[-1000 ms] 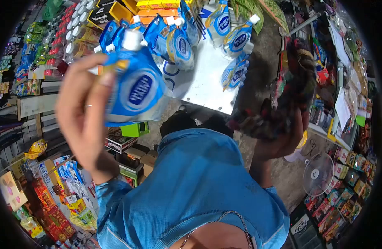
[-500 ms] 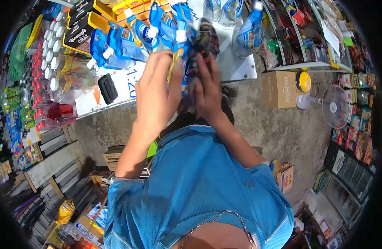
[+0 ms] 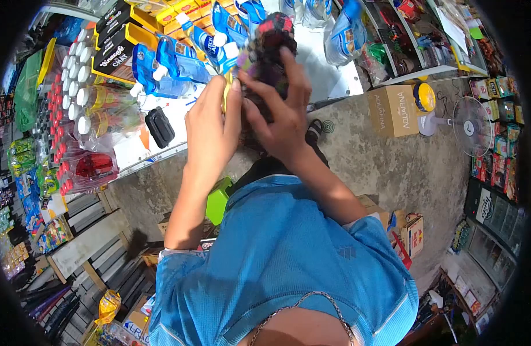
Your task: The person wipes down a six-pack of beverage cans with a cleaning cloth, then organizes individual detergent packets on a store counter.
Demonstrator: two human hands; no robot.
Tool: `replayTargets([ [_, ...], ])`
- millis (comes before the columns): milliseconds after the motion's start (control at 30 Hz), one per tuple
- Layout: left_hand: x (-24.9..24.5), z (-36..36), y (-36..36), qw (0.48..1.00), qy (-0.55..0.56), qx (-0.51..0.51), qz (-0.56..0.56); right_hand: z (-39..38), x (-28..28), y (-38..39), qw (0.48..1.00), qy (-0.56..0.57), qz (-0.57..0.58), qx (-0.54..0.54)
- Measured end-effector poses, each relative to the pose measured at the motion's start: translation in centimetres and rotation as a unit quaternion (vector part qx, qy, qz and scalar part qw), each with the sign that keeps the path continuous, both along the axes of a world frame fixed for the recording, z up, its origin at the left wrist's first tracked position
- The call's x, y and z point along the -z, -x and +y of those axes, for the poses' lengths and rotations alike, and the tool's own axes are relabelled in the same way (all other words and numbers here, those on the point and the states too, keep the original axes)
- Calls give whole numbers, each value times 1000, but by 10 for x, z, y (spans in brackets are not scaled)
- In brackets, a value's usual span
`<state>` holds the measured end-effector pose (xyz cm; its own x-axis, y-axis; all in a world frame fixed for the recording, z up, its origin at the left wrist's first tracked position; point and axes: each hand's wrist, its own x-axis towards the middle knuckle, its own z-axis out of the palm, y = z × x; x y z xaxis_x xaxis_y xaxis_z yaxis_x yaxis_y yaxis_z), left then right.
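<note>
My left hand (image 3: 215, 118) is closed on a blue-and-white pouch (image 3: 226, 56) with a white cap and a yellow edge, held upright above the table's front edge. In my right hand (image 3: 283, 112) is a dark checked cloth (image 3: 271, 52), bunched up beside the pouch, with the fingers curled over it. The cloth hides part of the pouch. Similar blue pouches (image 3: 182, 63) with white caps stand and lean just behind and to the left of my left hand.
Black boxes (image 3: 116, 55) and capped bottles (image 3: 83, 109) crowd the table's left part. A black case (image 3: 160, 127) lies near its front edge. More pouches (image 3: 345, 36) stand at the right. On the floor are an Aquafina carton (image 3: 394, 111) and a fan (image 3: 472, 128).
The cloth has moved up beside the pouch, and its red and black checks now show. My right hand's fingers have curled and come closer to my left hand. The view has shifted slightly.
</note>
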<state>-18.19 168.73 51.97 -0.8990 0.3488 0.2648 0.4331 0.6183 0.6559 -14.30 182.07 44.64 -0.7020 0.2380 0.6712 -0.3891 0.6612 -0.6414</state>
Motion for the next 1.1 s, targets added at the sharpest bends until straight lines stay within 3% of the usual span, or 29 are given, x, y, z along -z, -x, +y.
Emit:
replayTargets([
  [33, -2, -4, 1, 1000, 17, -9, -14, 3, 3, 3, 998, -40, -12, 48],
  [100, -2, -10, 1, 999, 24, -17, -30, 7, 30, 11, 999, -31, 10, 34],
  [200, -1, -16, 1, 998, 11, -16, -57, 10, 48, 6, 993, 112, 8, -38],
  [367, -1, -20, -6, 995, -16, -10, -93, 9, 38, -8, 995, 89, -42, 4],
  [567, 8, -22, -6, 995, -63, 16, -76, -15, -6, 0, 993, 60, 32, -95],
  [700, 12, -27, -3, 995, -56, -1, -88, 7, 32, -5, 997, 45, 5, -56],
  [767, 14, -25, -7, 994, -87, 2, -69, 16, 45, -14, 995, 88, -32, 17],
  [833, 12, -21, -10, 980, -154, 25, -127, 14, 51, -20, 993, 109, -41, 35],
  [900, 28, -18, -3, 983, -156, 31, -86, 6, 34, -21, 988, 135, -49, 55],
  [967, 32, -18, -5, 984, -168, 57, -13, -9, -1, -21, 981, 190, -38, -26],
  [1000, 31, -18, -5, 981, -180, 69, 12, -12, -14, -18, 998, 67, 8, -20],
  [1033, 39, -17, 1, 981, -183, 71, 11, -14, -18, -14, 998, 63, 8, -18],
  [1067, 52, -16, 11, 971, -129, 82, 182, -14, -20, -10, 999, 19, 24, -25],
  [1100, 51, -17, 12, 931, -72, 91, 346, -13, -20, -8, 998, -25, 40, -31],
])
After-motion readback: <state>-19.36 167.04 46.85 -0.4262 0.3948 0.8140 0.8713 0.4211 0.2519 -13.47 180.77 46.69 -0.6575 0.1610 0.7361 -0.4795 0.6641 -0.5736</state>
